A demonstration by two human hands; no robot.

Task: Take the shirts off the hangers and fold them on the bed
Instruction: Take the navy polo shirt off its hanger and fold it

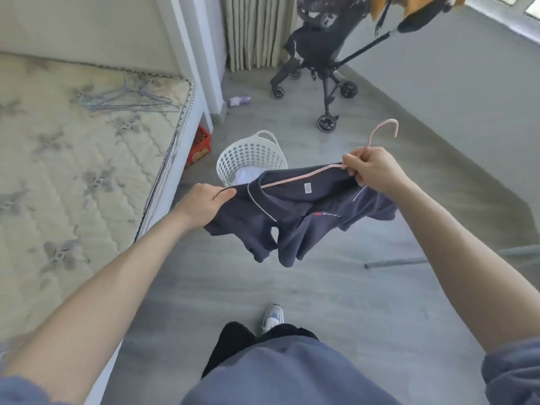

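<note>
The shirt [292, 211] is dark cloth, matt and soft, with pale piping at the collar. The hanger [304, 175] is pink, thin and smooth with a faint sheen; plastic or coated wire, cannot tell. The basket [251, 159] is white perforated plastic, smooth. The mattress [73, 171] is quilted printed cloth, matt. The floor [321, 287] is grey wood-grain, smooth, low sheen. The curtain [257, 30] is pleated cloth, matt.

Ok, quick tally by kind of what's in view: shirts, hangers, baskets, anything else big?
navy shirt: 1
pink hanger: 1
white laundry basket: 1
stroller: 1
Total: 4
The wire hangers heaped on the mattress are too tangled to count, so they are left out.
</note>
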